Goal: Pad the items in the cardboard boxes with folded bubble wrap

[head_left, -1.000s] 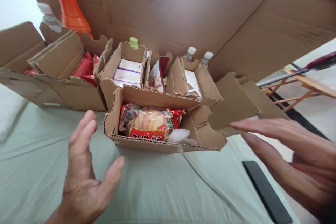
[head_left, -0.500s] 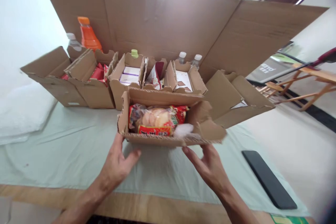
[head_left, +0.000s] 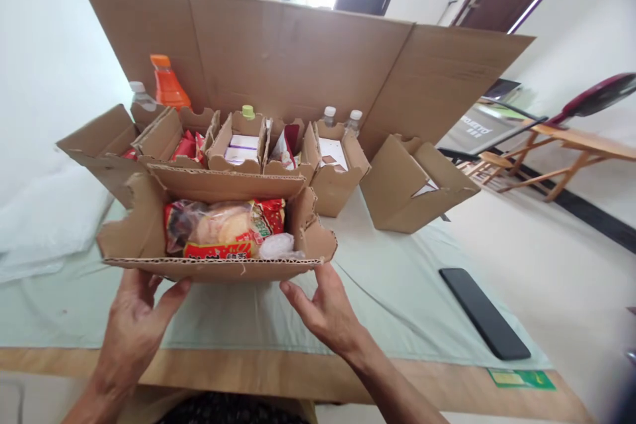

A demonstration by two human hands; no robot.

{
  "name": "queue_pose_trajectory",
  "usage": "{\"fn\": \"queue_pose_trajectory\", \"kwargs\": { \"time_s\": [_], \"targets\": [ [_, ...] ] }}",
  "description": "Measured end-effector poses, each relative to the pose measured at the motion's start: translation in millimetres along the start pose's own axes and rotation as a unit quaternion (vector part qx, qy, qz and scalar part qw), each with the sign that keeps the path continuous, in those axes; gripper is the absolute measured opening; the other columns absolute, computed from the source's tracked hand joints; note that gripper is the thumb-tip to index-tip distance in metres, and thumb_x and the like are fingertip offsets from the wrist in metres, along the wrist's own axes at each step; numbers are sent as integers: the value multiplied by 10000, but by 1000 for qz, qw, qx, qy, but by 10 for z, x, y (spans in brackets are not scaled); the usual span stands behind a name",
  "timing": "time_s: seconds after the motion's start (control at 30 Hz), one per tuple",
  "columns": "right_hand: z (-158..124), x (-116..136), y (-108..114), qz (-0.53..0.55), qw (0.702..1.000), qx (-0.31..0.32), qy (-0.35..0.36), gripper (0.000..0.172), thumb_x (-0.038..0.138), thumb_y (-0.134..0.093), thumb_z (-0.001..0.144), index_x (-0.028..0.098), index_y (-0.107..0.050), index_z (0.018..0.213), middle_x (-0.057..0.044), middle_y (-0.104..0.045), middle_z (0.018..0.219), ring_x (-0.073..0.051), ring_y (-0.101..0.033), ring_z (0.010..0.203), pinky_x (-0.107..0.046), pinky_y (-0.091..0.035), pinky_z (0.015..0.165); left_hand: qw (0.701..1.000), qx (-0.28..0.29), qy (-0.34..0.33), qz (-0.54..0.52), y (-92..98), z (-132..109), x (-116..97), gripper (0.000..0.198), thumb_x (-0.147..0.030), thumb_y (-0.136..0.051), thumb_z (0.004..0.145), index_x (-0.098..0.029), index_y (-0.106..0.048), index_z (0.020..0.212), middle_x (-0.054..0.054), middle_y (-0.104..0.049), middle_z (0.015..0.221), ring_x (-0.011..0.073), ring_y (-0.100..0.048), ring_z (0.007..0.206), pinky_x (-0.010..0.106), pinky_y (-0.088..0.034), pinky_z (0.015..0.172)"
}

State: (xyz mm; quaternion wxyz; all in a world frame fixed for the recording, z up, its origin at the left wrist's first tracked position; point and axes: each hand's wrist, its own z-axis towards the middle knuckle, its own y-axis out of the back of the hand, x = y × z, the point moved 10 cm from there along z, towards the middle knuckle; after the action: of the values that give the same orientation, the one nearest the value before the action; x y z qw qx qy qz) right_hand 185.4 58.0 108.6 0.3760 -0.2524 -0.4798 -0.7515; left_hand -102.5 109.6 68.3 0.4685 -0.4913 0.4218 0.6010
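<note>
Between my hands is an open cardboard box (head_left: pixel 218 270) with jagged cut edges, tipped so its inside faces me. Inside lie a clear-and-red snack packet (head_left: pixel 223 222) with pale round pieces and a small white crumpled plastic bundle (head_left: pixel 277 246). My left hand (head_left: pixel 134 318) grips the box at its lower left, with some fingers hidden beneath. At the lower right corner, my right hand (head_left: pixel 325 311) holds it with the thumb in front. Behind the box stands a row of cut cardboard boxes, including one with white-and-purple cartons (head_left: pixel 242 148) and one with red packets (head_left: pixel 187 146).
A tall cardboard panel (head_left: pixel 298 59) stands behind the row, with an orange bottle (head_left: pixel 169 87) and clear bottles before it. Another cardboard box (head_left: pixel 392 185) stands apart at right. A black flat slab (head_left: pixel 484 311) lies on the pale green cloth (head_left: pixel 387 298). White plastic (head_left: pixel 44 218) is at left.
The held box has moved left and closer to me, with both hands on it. The right-hand box now shows separate from the row. The view has shifted slightly.
</note>
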Motion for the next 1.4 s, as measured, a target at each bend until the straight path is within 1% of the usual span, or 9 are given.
{"fn": "queue_pose_trajectory", "kwargs": {
  "time_s": [0.17, 0.23, 0.37, 0.6, 0.83, 1.03, 1.17, 1.27, 1.4],
  "targets": [
    [-273, -485, 289, 37, 996, 69, -49, 559, 300, -671, 891, 261, -555, 1437, -98, -628, 1449, -286, -601, 1300, -425, -532, 1034, 999, 17, 36, 3, -125, -147, 466, 705, -524, -830, 744, -255, -554, 1335, 92, -633, 1320, 344, -572, 1303, 570, -359, 1206],
    [-191, -840, 623, 83, 991, 16, -100, 554, 413, -693, 902, 292, -586, 1433, -82, -593, 1503, -297, -540, 1384, -448, -483, 1092, 1000, 14, 24, 4, -83, -168, 579, 730, -508, -814, 768, -271, -512, 1389, 99, -589, 1405, 351, -512, 1379, 556, -339, 1218],
    [319, -1764, 1236, 220, 931, -169, -236, 604, 742, -593, 856, 308, -678, 1268, -85, -589, 1508, -316, -526, 1402, -466, -488, 1050, 998, 14, 43, 37, -32, -203, 802, 782, -537, -793, 759, -251, -494, 1422, 127, -598, 1391, 378, -541, 1342, 563, -374, 1192],
    [1600, -2526, 1130, 294, 910, -155, -248, 655, 848, -475, 818, 315, -700, 1126, -22, -756, 1250, -270, -641, 1274, -401, -557, 943, 992, -13, 96, 75, -109, -360, 879, 710, -600, -700, 821, -231, -547, 1407, 120, -680, 1262, 390, -634, 1224, 567, -462, 1118],
    [1641, -2691, 650, 331, 897, -120, -268, 533, 723, -763, 629, 237, -724, 844, -33, -797, 799, -299, -758, 912, -384, -610, 759, 984, -30, 145, 102, 12, -454, 1111, 766, -572, -771, 764, -245, -543, 1418, 90, -743, 1123, 376, -685, 1099, 546, -504, 1088],
    [1563, -2617, 533, 322, 894, -149, -273, 438, 627, -789, 637, 233, -710, 810, -2, -778, 752, -249, -737, 779, -339, -589, 664, 984, 2, 139, 111, 23, -465, 1193, 723, -566, -789, 752, -253, -575, 1367, 77, -749, 1036, 369, -702, 1060, 528, -535, 1051],
    [1578, -2578, 596, 298, 892, -180, -287, 358, 565, -776, 681, 242, -704, 817, 4, -776, 797, -245, -727, 834, -342, -578, 715, 984, -7, 127, 125, -45, -416, 1042, 718, -608, -727, 807, -218, -555, 1385, 104, -734, 1076, 357, -694, 1067, 504, -559, 988],
    [1285, -2491, 825, 273, 888, -219, -298, 396, 643, -695, 743, 254, -689, 816, -9, -771, 859, -231, -717, 888, -323, -549, 727, 992, -1, 86, 96, -126, -356, 848, 686, -559, -701, 858, -214, -532, 1427, 127, -701, 1230, 356, -644, 1210, 500, -498, 1080],
    [390, -2113, 1072, 233, 897, -231, -297, 454, 675, -710, 749, 238, -737, 869, -70, -780, 978, -246, -717, 937, -326, -534, 740, 997, 7, 54, 50, -89, -337, 759, 671, -455, -745, 859, -240, -513, 1451, 121, -634, 1377, 343, -525, 1393, 471, -395, 1197]
  ]
}}
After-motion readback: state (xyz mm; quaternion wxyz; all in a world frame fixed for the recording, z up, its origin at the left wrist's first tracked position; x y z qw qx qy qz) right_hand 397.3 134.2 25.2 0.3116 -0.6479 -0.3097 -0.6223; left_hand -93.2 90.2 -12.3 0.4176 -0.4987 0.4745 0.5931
